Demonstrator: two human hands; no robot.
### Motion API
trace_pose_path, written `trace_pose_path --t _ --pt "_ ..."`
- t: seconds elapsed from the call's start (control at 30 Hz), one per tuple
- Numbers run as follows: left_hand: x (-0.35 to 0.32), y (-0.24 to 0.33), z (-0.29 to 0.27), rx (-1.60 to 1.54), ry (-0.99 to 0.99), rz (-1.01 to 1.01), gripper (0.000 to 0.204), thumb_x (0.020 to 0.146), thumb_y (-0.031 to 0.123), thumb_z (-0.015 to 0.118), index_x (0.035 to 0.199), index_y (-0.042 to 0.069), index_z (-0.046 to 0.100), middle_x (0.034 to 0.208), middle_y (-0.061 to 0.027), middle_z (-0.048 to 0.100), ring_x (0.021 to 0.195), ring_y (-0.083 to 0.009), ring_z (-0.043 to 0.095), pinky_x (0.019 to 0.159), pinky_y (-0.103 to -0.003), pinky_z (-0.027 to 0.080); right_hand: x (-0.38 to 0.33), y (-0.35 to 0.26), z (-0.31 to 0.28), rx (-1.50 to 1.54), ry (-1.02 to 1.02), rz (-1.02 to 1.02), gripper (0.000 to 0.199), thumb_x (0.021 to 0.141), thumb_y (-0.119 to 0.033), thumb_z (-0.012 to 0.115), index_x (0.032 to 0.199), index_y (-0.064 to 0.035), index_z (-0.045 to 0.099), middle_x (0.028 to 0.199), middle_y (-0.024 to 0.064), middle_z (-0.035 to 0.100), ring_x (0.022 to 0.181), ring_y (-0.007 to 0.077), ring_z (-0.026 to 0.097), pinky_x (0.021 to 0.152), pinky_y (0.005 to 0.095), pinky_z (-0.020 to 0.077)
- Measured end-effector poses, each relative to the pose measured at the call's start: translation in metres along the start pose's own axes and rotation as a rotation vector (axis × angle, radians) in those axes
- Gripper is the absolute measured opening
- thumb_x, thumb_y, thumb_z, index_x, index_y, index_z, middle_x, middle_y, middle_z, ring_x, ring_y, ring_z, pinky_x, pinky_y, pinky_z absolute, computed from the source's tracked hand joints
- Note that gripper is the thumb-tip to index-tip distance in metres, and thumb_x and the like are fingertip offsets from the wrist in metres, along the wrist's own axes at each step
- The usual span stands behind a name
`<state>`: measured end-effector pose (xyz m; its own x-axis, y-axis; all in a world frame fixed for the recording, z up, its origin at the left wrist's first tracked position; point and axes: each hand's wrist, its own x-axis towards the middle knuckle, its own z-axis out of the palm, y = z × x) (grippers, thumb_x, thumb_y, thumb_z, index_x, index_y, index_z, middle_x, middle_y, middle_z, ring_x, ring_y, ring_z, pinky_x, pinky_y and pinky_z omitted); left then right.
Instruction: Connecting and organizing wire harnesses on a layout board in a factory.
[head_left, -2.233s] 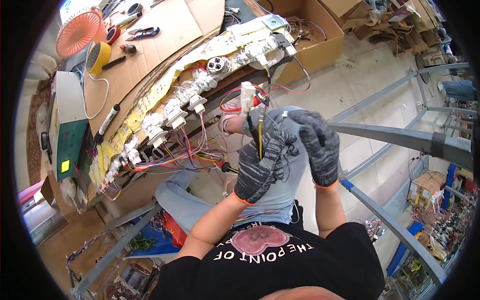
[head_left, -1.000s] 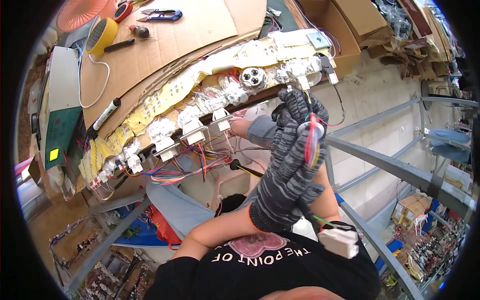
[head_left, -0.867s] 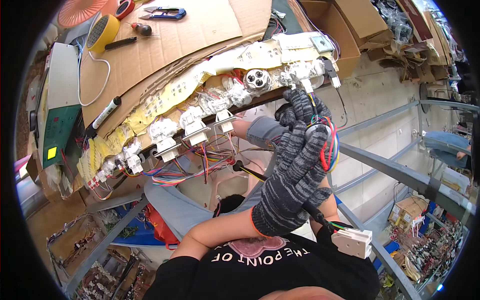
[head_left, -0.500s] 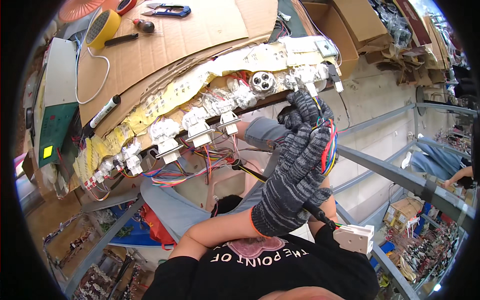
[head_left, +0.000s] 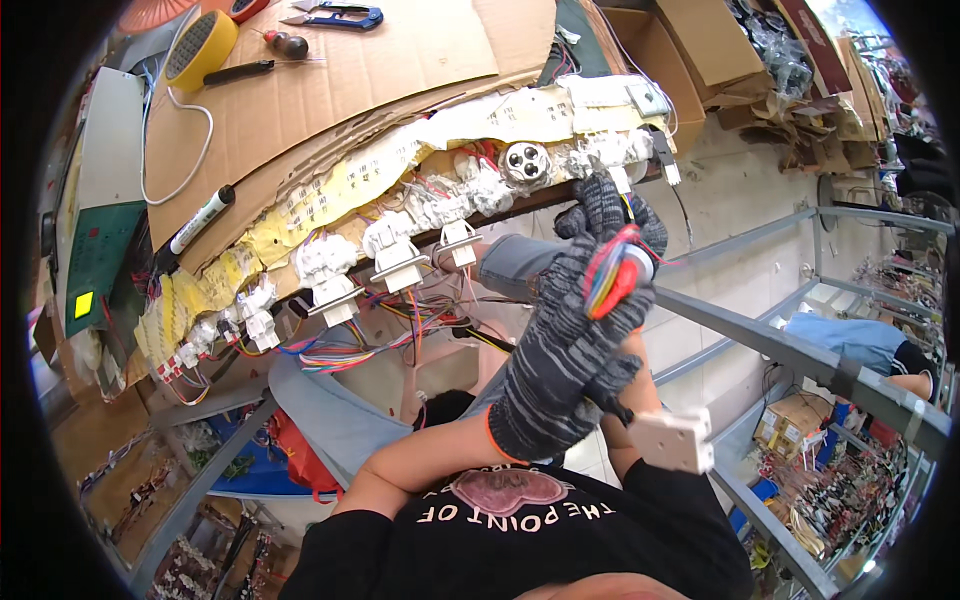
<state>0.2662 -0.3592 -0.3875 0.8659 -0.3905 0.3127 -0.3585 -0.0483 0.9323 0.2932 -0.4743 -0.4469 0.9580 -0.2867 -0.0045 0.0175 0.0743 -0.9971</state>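
Observation:
My left hand point(head_left: 560, 350), in a grey and black striped knit glove with an orange cuff, is closed round a bundle of multicoloured wires point(head_left: 605, 280). A bright red piece shows among the wires at its fingers; its kind is unclear. Below this hand hangs a white plug connector point(head_left: 672, 440), slightly blurred. Partly hidden behind it, my right hand point(head_left: 610, 205), gloved alike, has its fingers curled close to the wires; what they grip is hidden. Thin wires run up from there to a white connector point(head_left: 620, 180) on the edge of the taped board point(head_left: 370, 185).
Several white connectors, one a holder point(head_left: 398, 262), line the board's edge, with loose wires below. Cardboard point(head_left: 350, 70) behind bears snips point(head_left: 335, 15), yellow tape point(head_left: 200, 50), a screwdriver point(head_left: 285, 45) and a marker point(head_left: 200, 220). A metal rail point(head_left: 780, 340) crosses at right; another person point(head_left: 850, 345) is beyond.
The wire bundle has turned in my left hand, and its red piece now faces up. The hanging white connector has swung left and up. Both hands have shifted slightly left.

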Motion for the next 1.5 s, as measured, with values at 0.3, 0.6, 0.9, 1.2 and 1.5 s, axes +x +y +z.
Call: trace_pose_path --t 0.3,0.6,0.9,1.2,1.5 --pt "-0.01 -0.01 0.008 -0.385 0.161 -0.288 0.038 0.083 0.009 0.052 0.12 -0.001 0.048 0.115 -0.0151 0.055 0.106 -0.0269 0.052 0.092 -0.032 0.036 -0.005 -0.009 -0.037 -0.153 0.148 -0.053 0.025 0.084 -0.006 0.049 0.107 0.0022 0.055 0.108 0.0098 0.057 0.098 0.0177 0.054 0.088 0.0303 0.0405" --pt "-0.031 -0.014 -0.003 0.251 0.019 -0.153 0.032 0.087 0.006 0.048 0.119 0.001 0.049 0.114 -0.0134 0.055 0.103 -0.0244 0.054 0.09 -0.031 0.039 0.011 -0.026 -0.007 -0.243 0.2 -0.119 0.02 0.087 -0.011 0.048 0.096 0.0006 0.062 0.096 0.008 0.062 0.087 0.0149 0.057 0.075 0.0265 0.0427" --pt "-0.066 -0.013 -0.009 -0.428 0.15 -0.813 0.03 0.091 0.033 0.046 0.092 0.006 0.06 0.065 0.0024 0.056 0.052 -0.0048 0.046 0.048 -0.019 0.036 0.019 -0.027 0.011 -0.047 0.371 0.098 0.014 0.081 -0.01 0.06 0.092 -0.0011 0.065 0.082 0.0012 0.062 0.068 0.0066 0.051 0.061 0.0219 0.0401" --pt "-0.055 -0.022 -0.01 -0.646 0.145 -0.848 0.023 0.089 0.02 0.051 0.095 -0.001 0.057 0.064 -0.0044 0.055 0.053 -0.0106 0.051 0.049 -0.026 0.041 -0.063 -0.06 0.011 -0.599 0.185 -0.415 0.015 0.078 -0.01 0.063 0.087 0.0005 0.058 0.08 0.0099 0.057 0.076 0.0235 0.054 0.072 0.0322 0.0425" --pt "-0.039 -0.025 -0.018 0.018 0.292 -0.274 0.041 0.084 0.004 0.05 0.124 -0.002 0.039 0.102 -0.016 0.057 0.094 -0.0239 0.054 0.085 -0.033 0.04 -0.027 -0.064 0.049 -0.703 -0.133 -0.498 0.009 0.083 -0.006 0.051 0.084 0.0009 0.058 0.077 0.0122 0.057 0.069 0.0235 0.056 0.064 0.0321 0.044"
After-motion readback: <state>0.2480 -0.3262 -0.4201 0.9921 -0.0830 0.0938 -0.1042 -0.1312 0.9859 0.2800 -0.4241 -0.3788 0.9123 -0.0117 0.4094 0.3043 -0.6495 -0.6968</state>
